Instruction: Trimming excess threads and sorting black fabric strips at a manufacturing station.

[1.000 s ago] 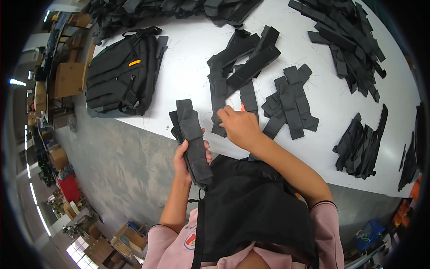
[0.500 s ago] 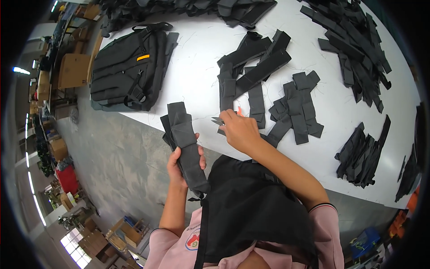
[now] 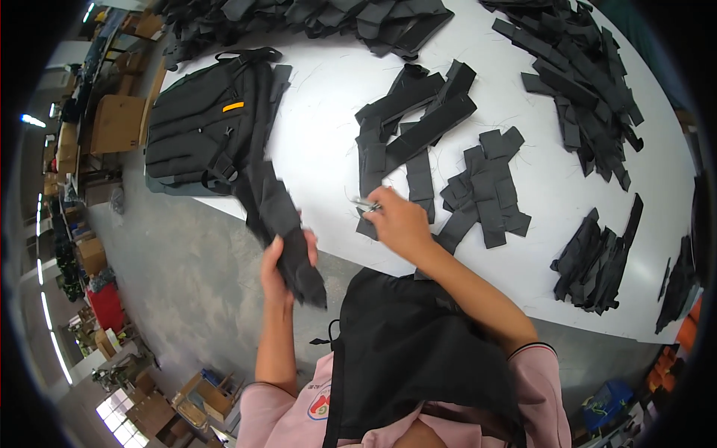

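Observation:
My left hand (image 3: 275, 270) is closed around a bundle of black fabric strips (image 3: 280, 211), held in the air beside the table's front edge. The upper ends are smeared by motion and overlap the lower corner of a black backpack (image 3: 196, 134) in the picture. In my right hand (image 3: 401, 225) is a small pair of metal thread snips (image 3: 365, 204), its blades pointing left over the white tabletop. Just beyond that hand lies a loose stack of black strips (image 3: 418, 123). To its right is another overlapping heap of short black pieces (image 3: 489, 187).
A long pile of black pieces (image 3: 299, 28) runs along the far side of the white table (image 3: 321, 112). More strips (image 3: 579, 82) are heaped at the far right, with a smaller bundle (image 3: 597, 261) nearer. Loose threads are scattered about. Cardboard boxes (image 3: 119, 123) stand at the left.
My left hand has shifted slightly left, and the strips in it have swung leftward towards the backpack. My right hand stays near the same place with the snips.

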Demonstrator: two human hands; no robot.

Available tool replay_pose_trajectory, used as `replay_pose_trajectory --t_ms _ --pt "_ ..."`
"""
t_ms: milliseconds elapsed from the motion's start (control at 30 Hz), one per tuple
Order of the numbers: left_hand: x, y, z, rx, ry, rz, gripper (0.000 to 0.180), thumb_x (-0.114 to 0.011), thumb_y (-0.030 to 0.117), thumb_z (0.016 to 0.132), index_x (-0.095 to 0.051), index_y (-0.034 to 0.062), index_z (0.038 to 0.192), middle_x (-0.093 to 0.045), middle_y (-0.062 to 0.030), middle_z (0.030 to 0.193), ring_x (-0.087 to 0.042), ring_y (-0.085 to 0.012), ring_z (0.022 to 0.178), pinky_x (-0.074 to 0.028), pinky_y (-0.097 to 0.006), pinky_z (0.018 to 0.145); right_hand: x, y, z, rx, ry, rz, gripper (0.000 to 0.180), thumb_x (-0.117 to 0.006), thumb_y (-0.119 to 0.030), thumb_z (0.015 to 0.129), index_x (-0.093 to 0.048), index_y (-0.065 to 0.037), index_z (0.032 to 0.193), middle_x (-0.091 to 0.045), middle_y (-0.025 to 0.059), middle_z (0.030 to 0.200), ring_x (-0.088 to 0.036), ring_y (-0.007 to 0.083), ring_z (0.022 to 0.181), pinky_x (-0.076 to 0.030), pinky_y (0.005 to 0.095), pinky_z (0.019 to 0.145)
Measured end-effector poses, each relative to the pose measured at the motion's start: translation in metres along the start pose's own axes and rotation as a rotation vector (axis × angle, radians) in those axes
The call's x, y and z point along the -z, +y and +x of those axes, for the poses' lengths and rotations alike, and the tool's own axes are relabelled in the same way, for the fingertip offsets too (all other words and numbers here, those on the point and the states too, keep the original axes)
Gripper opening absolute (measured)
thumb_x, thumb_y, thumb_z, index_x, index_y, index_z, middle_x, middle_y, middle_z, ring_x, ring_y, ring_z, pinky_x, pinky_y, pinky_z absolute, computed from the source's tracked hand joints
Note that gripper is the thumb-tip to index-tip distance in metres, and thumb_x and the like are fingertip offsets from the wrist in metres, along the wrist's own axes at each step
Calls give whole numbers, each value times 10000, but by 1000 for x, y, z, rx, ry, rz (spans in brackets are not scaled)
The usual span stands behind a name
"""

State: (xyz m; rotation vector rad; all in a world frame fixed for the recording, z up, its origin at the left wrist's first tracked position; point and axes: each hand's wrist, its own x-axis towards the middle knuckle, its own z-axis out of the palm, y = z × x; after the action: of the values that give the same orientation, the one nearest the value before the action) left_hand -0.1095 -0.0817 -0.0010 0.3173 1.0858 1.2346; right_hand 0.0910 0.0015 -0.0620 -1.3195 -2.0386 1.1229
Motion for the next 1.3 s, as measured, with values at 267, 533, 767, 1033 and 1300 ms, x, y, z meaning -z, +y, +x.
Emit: replay_pose_trajectory --t_ms 267,533,767,1033,1300 --pt "-38 -43 141 110 33 598 399 -668 128 715 -524 -28 1052 -593 -111 924 -591 -187 789 -498 -297 702 -33 49 22 -608 48 759 219 -599 -144 832 -546 26 960 -565 41 745 -495 72 623 -382 222 528" --pt "-48 -29 66 255 -23 -70 432 -585 78 731 -489 -76 1123 -607 -179 1019 -624 -256 867 -528 -355 782 -8 -7 -12 -249 3 340 212 -600 -232 819 -561 -58 933 -597 124 701 -584 248 643 -451 331 608" --pt "-18 -40 42 177 119 60 419 -580 158 777 -500 -69 1119 -606 -159 1009 -598 -228 928 -515 -349 792 26 2 -23 -274 36 88 230 -610 -226 810 -555 -62 963 -607 111 727 -603 274 641 -463 341 554" --pt "-14 -31 31 209 84 -175 541 -539 245 813 -410 -101 1209 -561 -184 1113 -601 -259 873 -518 -349 769 23 -1 51 347 43 -328 177 -616 -90 742 -531 -77 896 -492 63 780 -556 233 670 -409 333 592" --pt "-3 -29 15 229 113 -294 534 -541 233 802 -417 -124 1178 -550 -203 1109 -600 -270 867 -511 -360 769 -14 -6 85 591 29 -424 154 -575 -15 653 -528 -61 792 -493 47 740 -555 193 623 -403 310 576"
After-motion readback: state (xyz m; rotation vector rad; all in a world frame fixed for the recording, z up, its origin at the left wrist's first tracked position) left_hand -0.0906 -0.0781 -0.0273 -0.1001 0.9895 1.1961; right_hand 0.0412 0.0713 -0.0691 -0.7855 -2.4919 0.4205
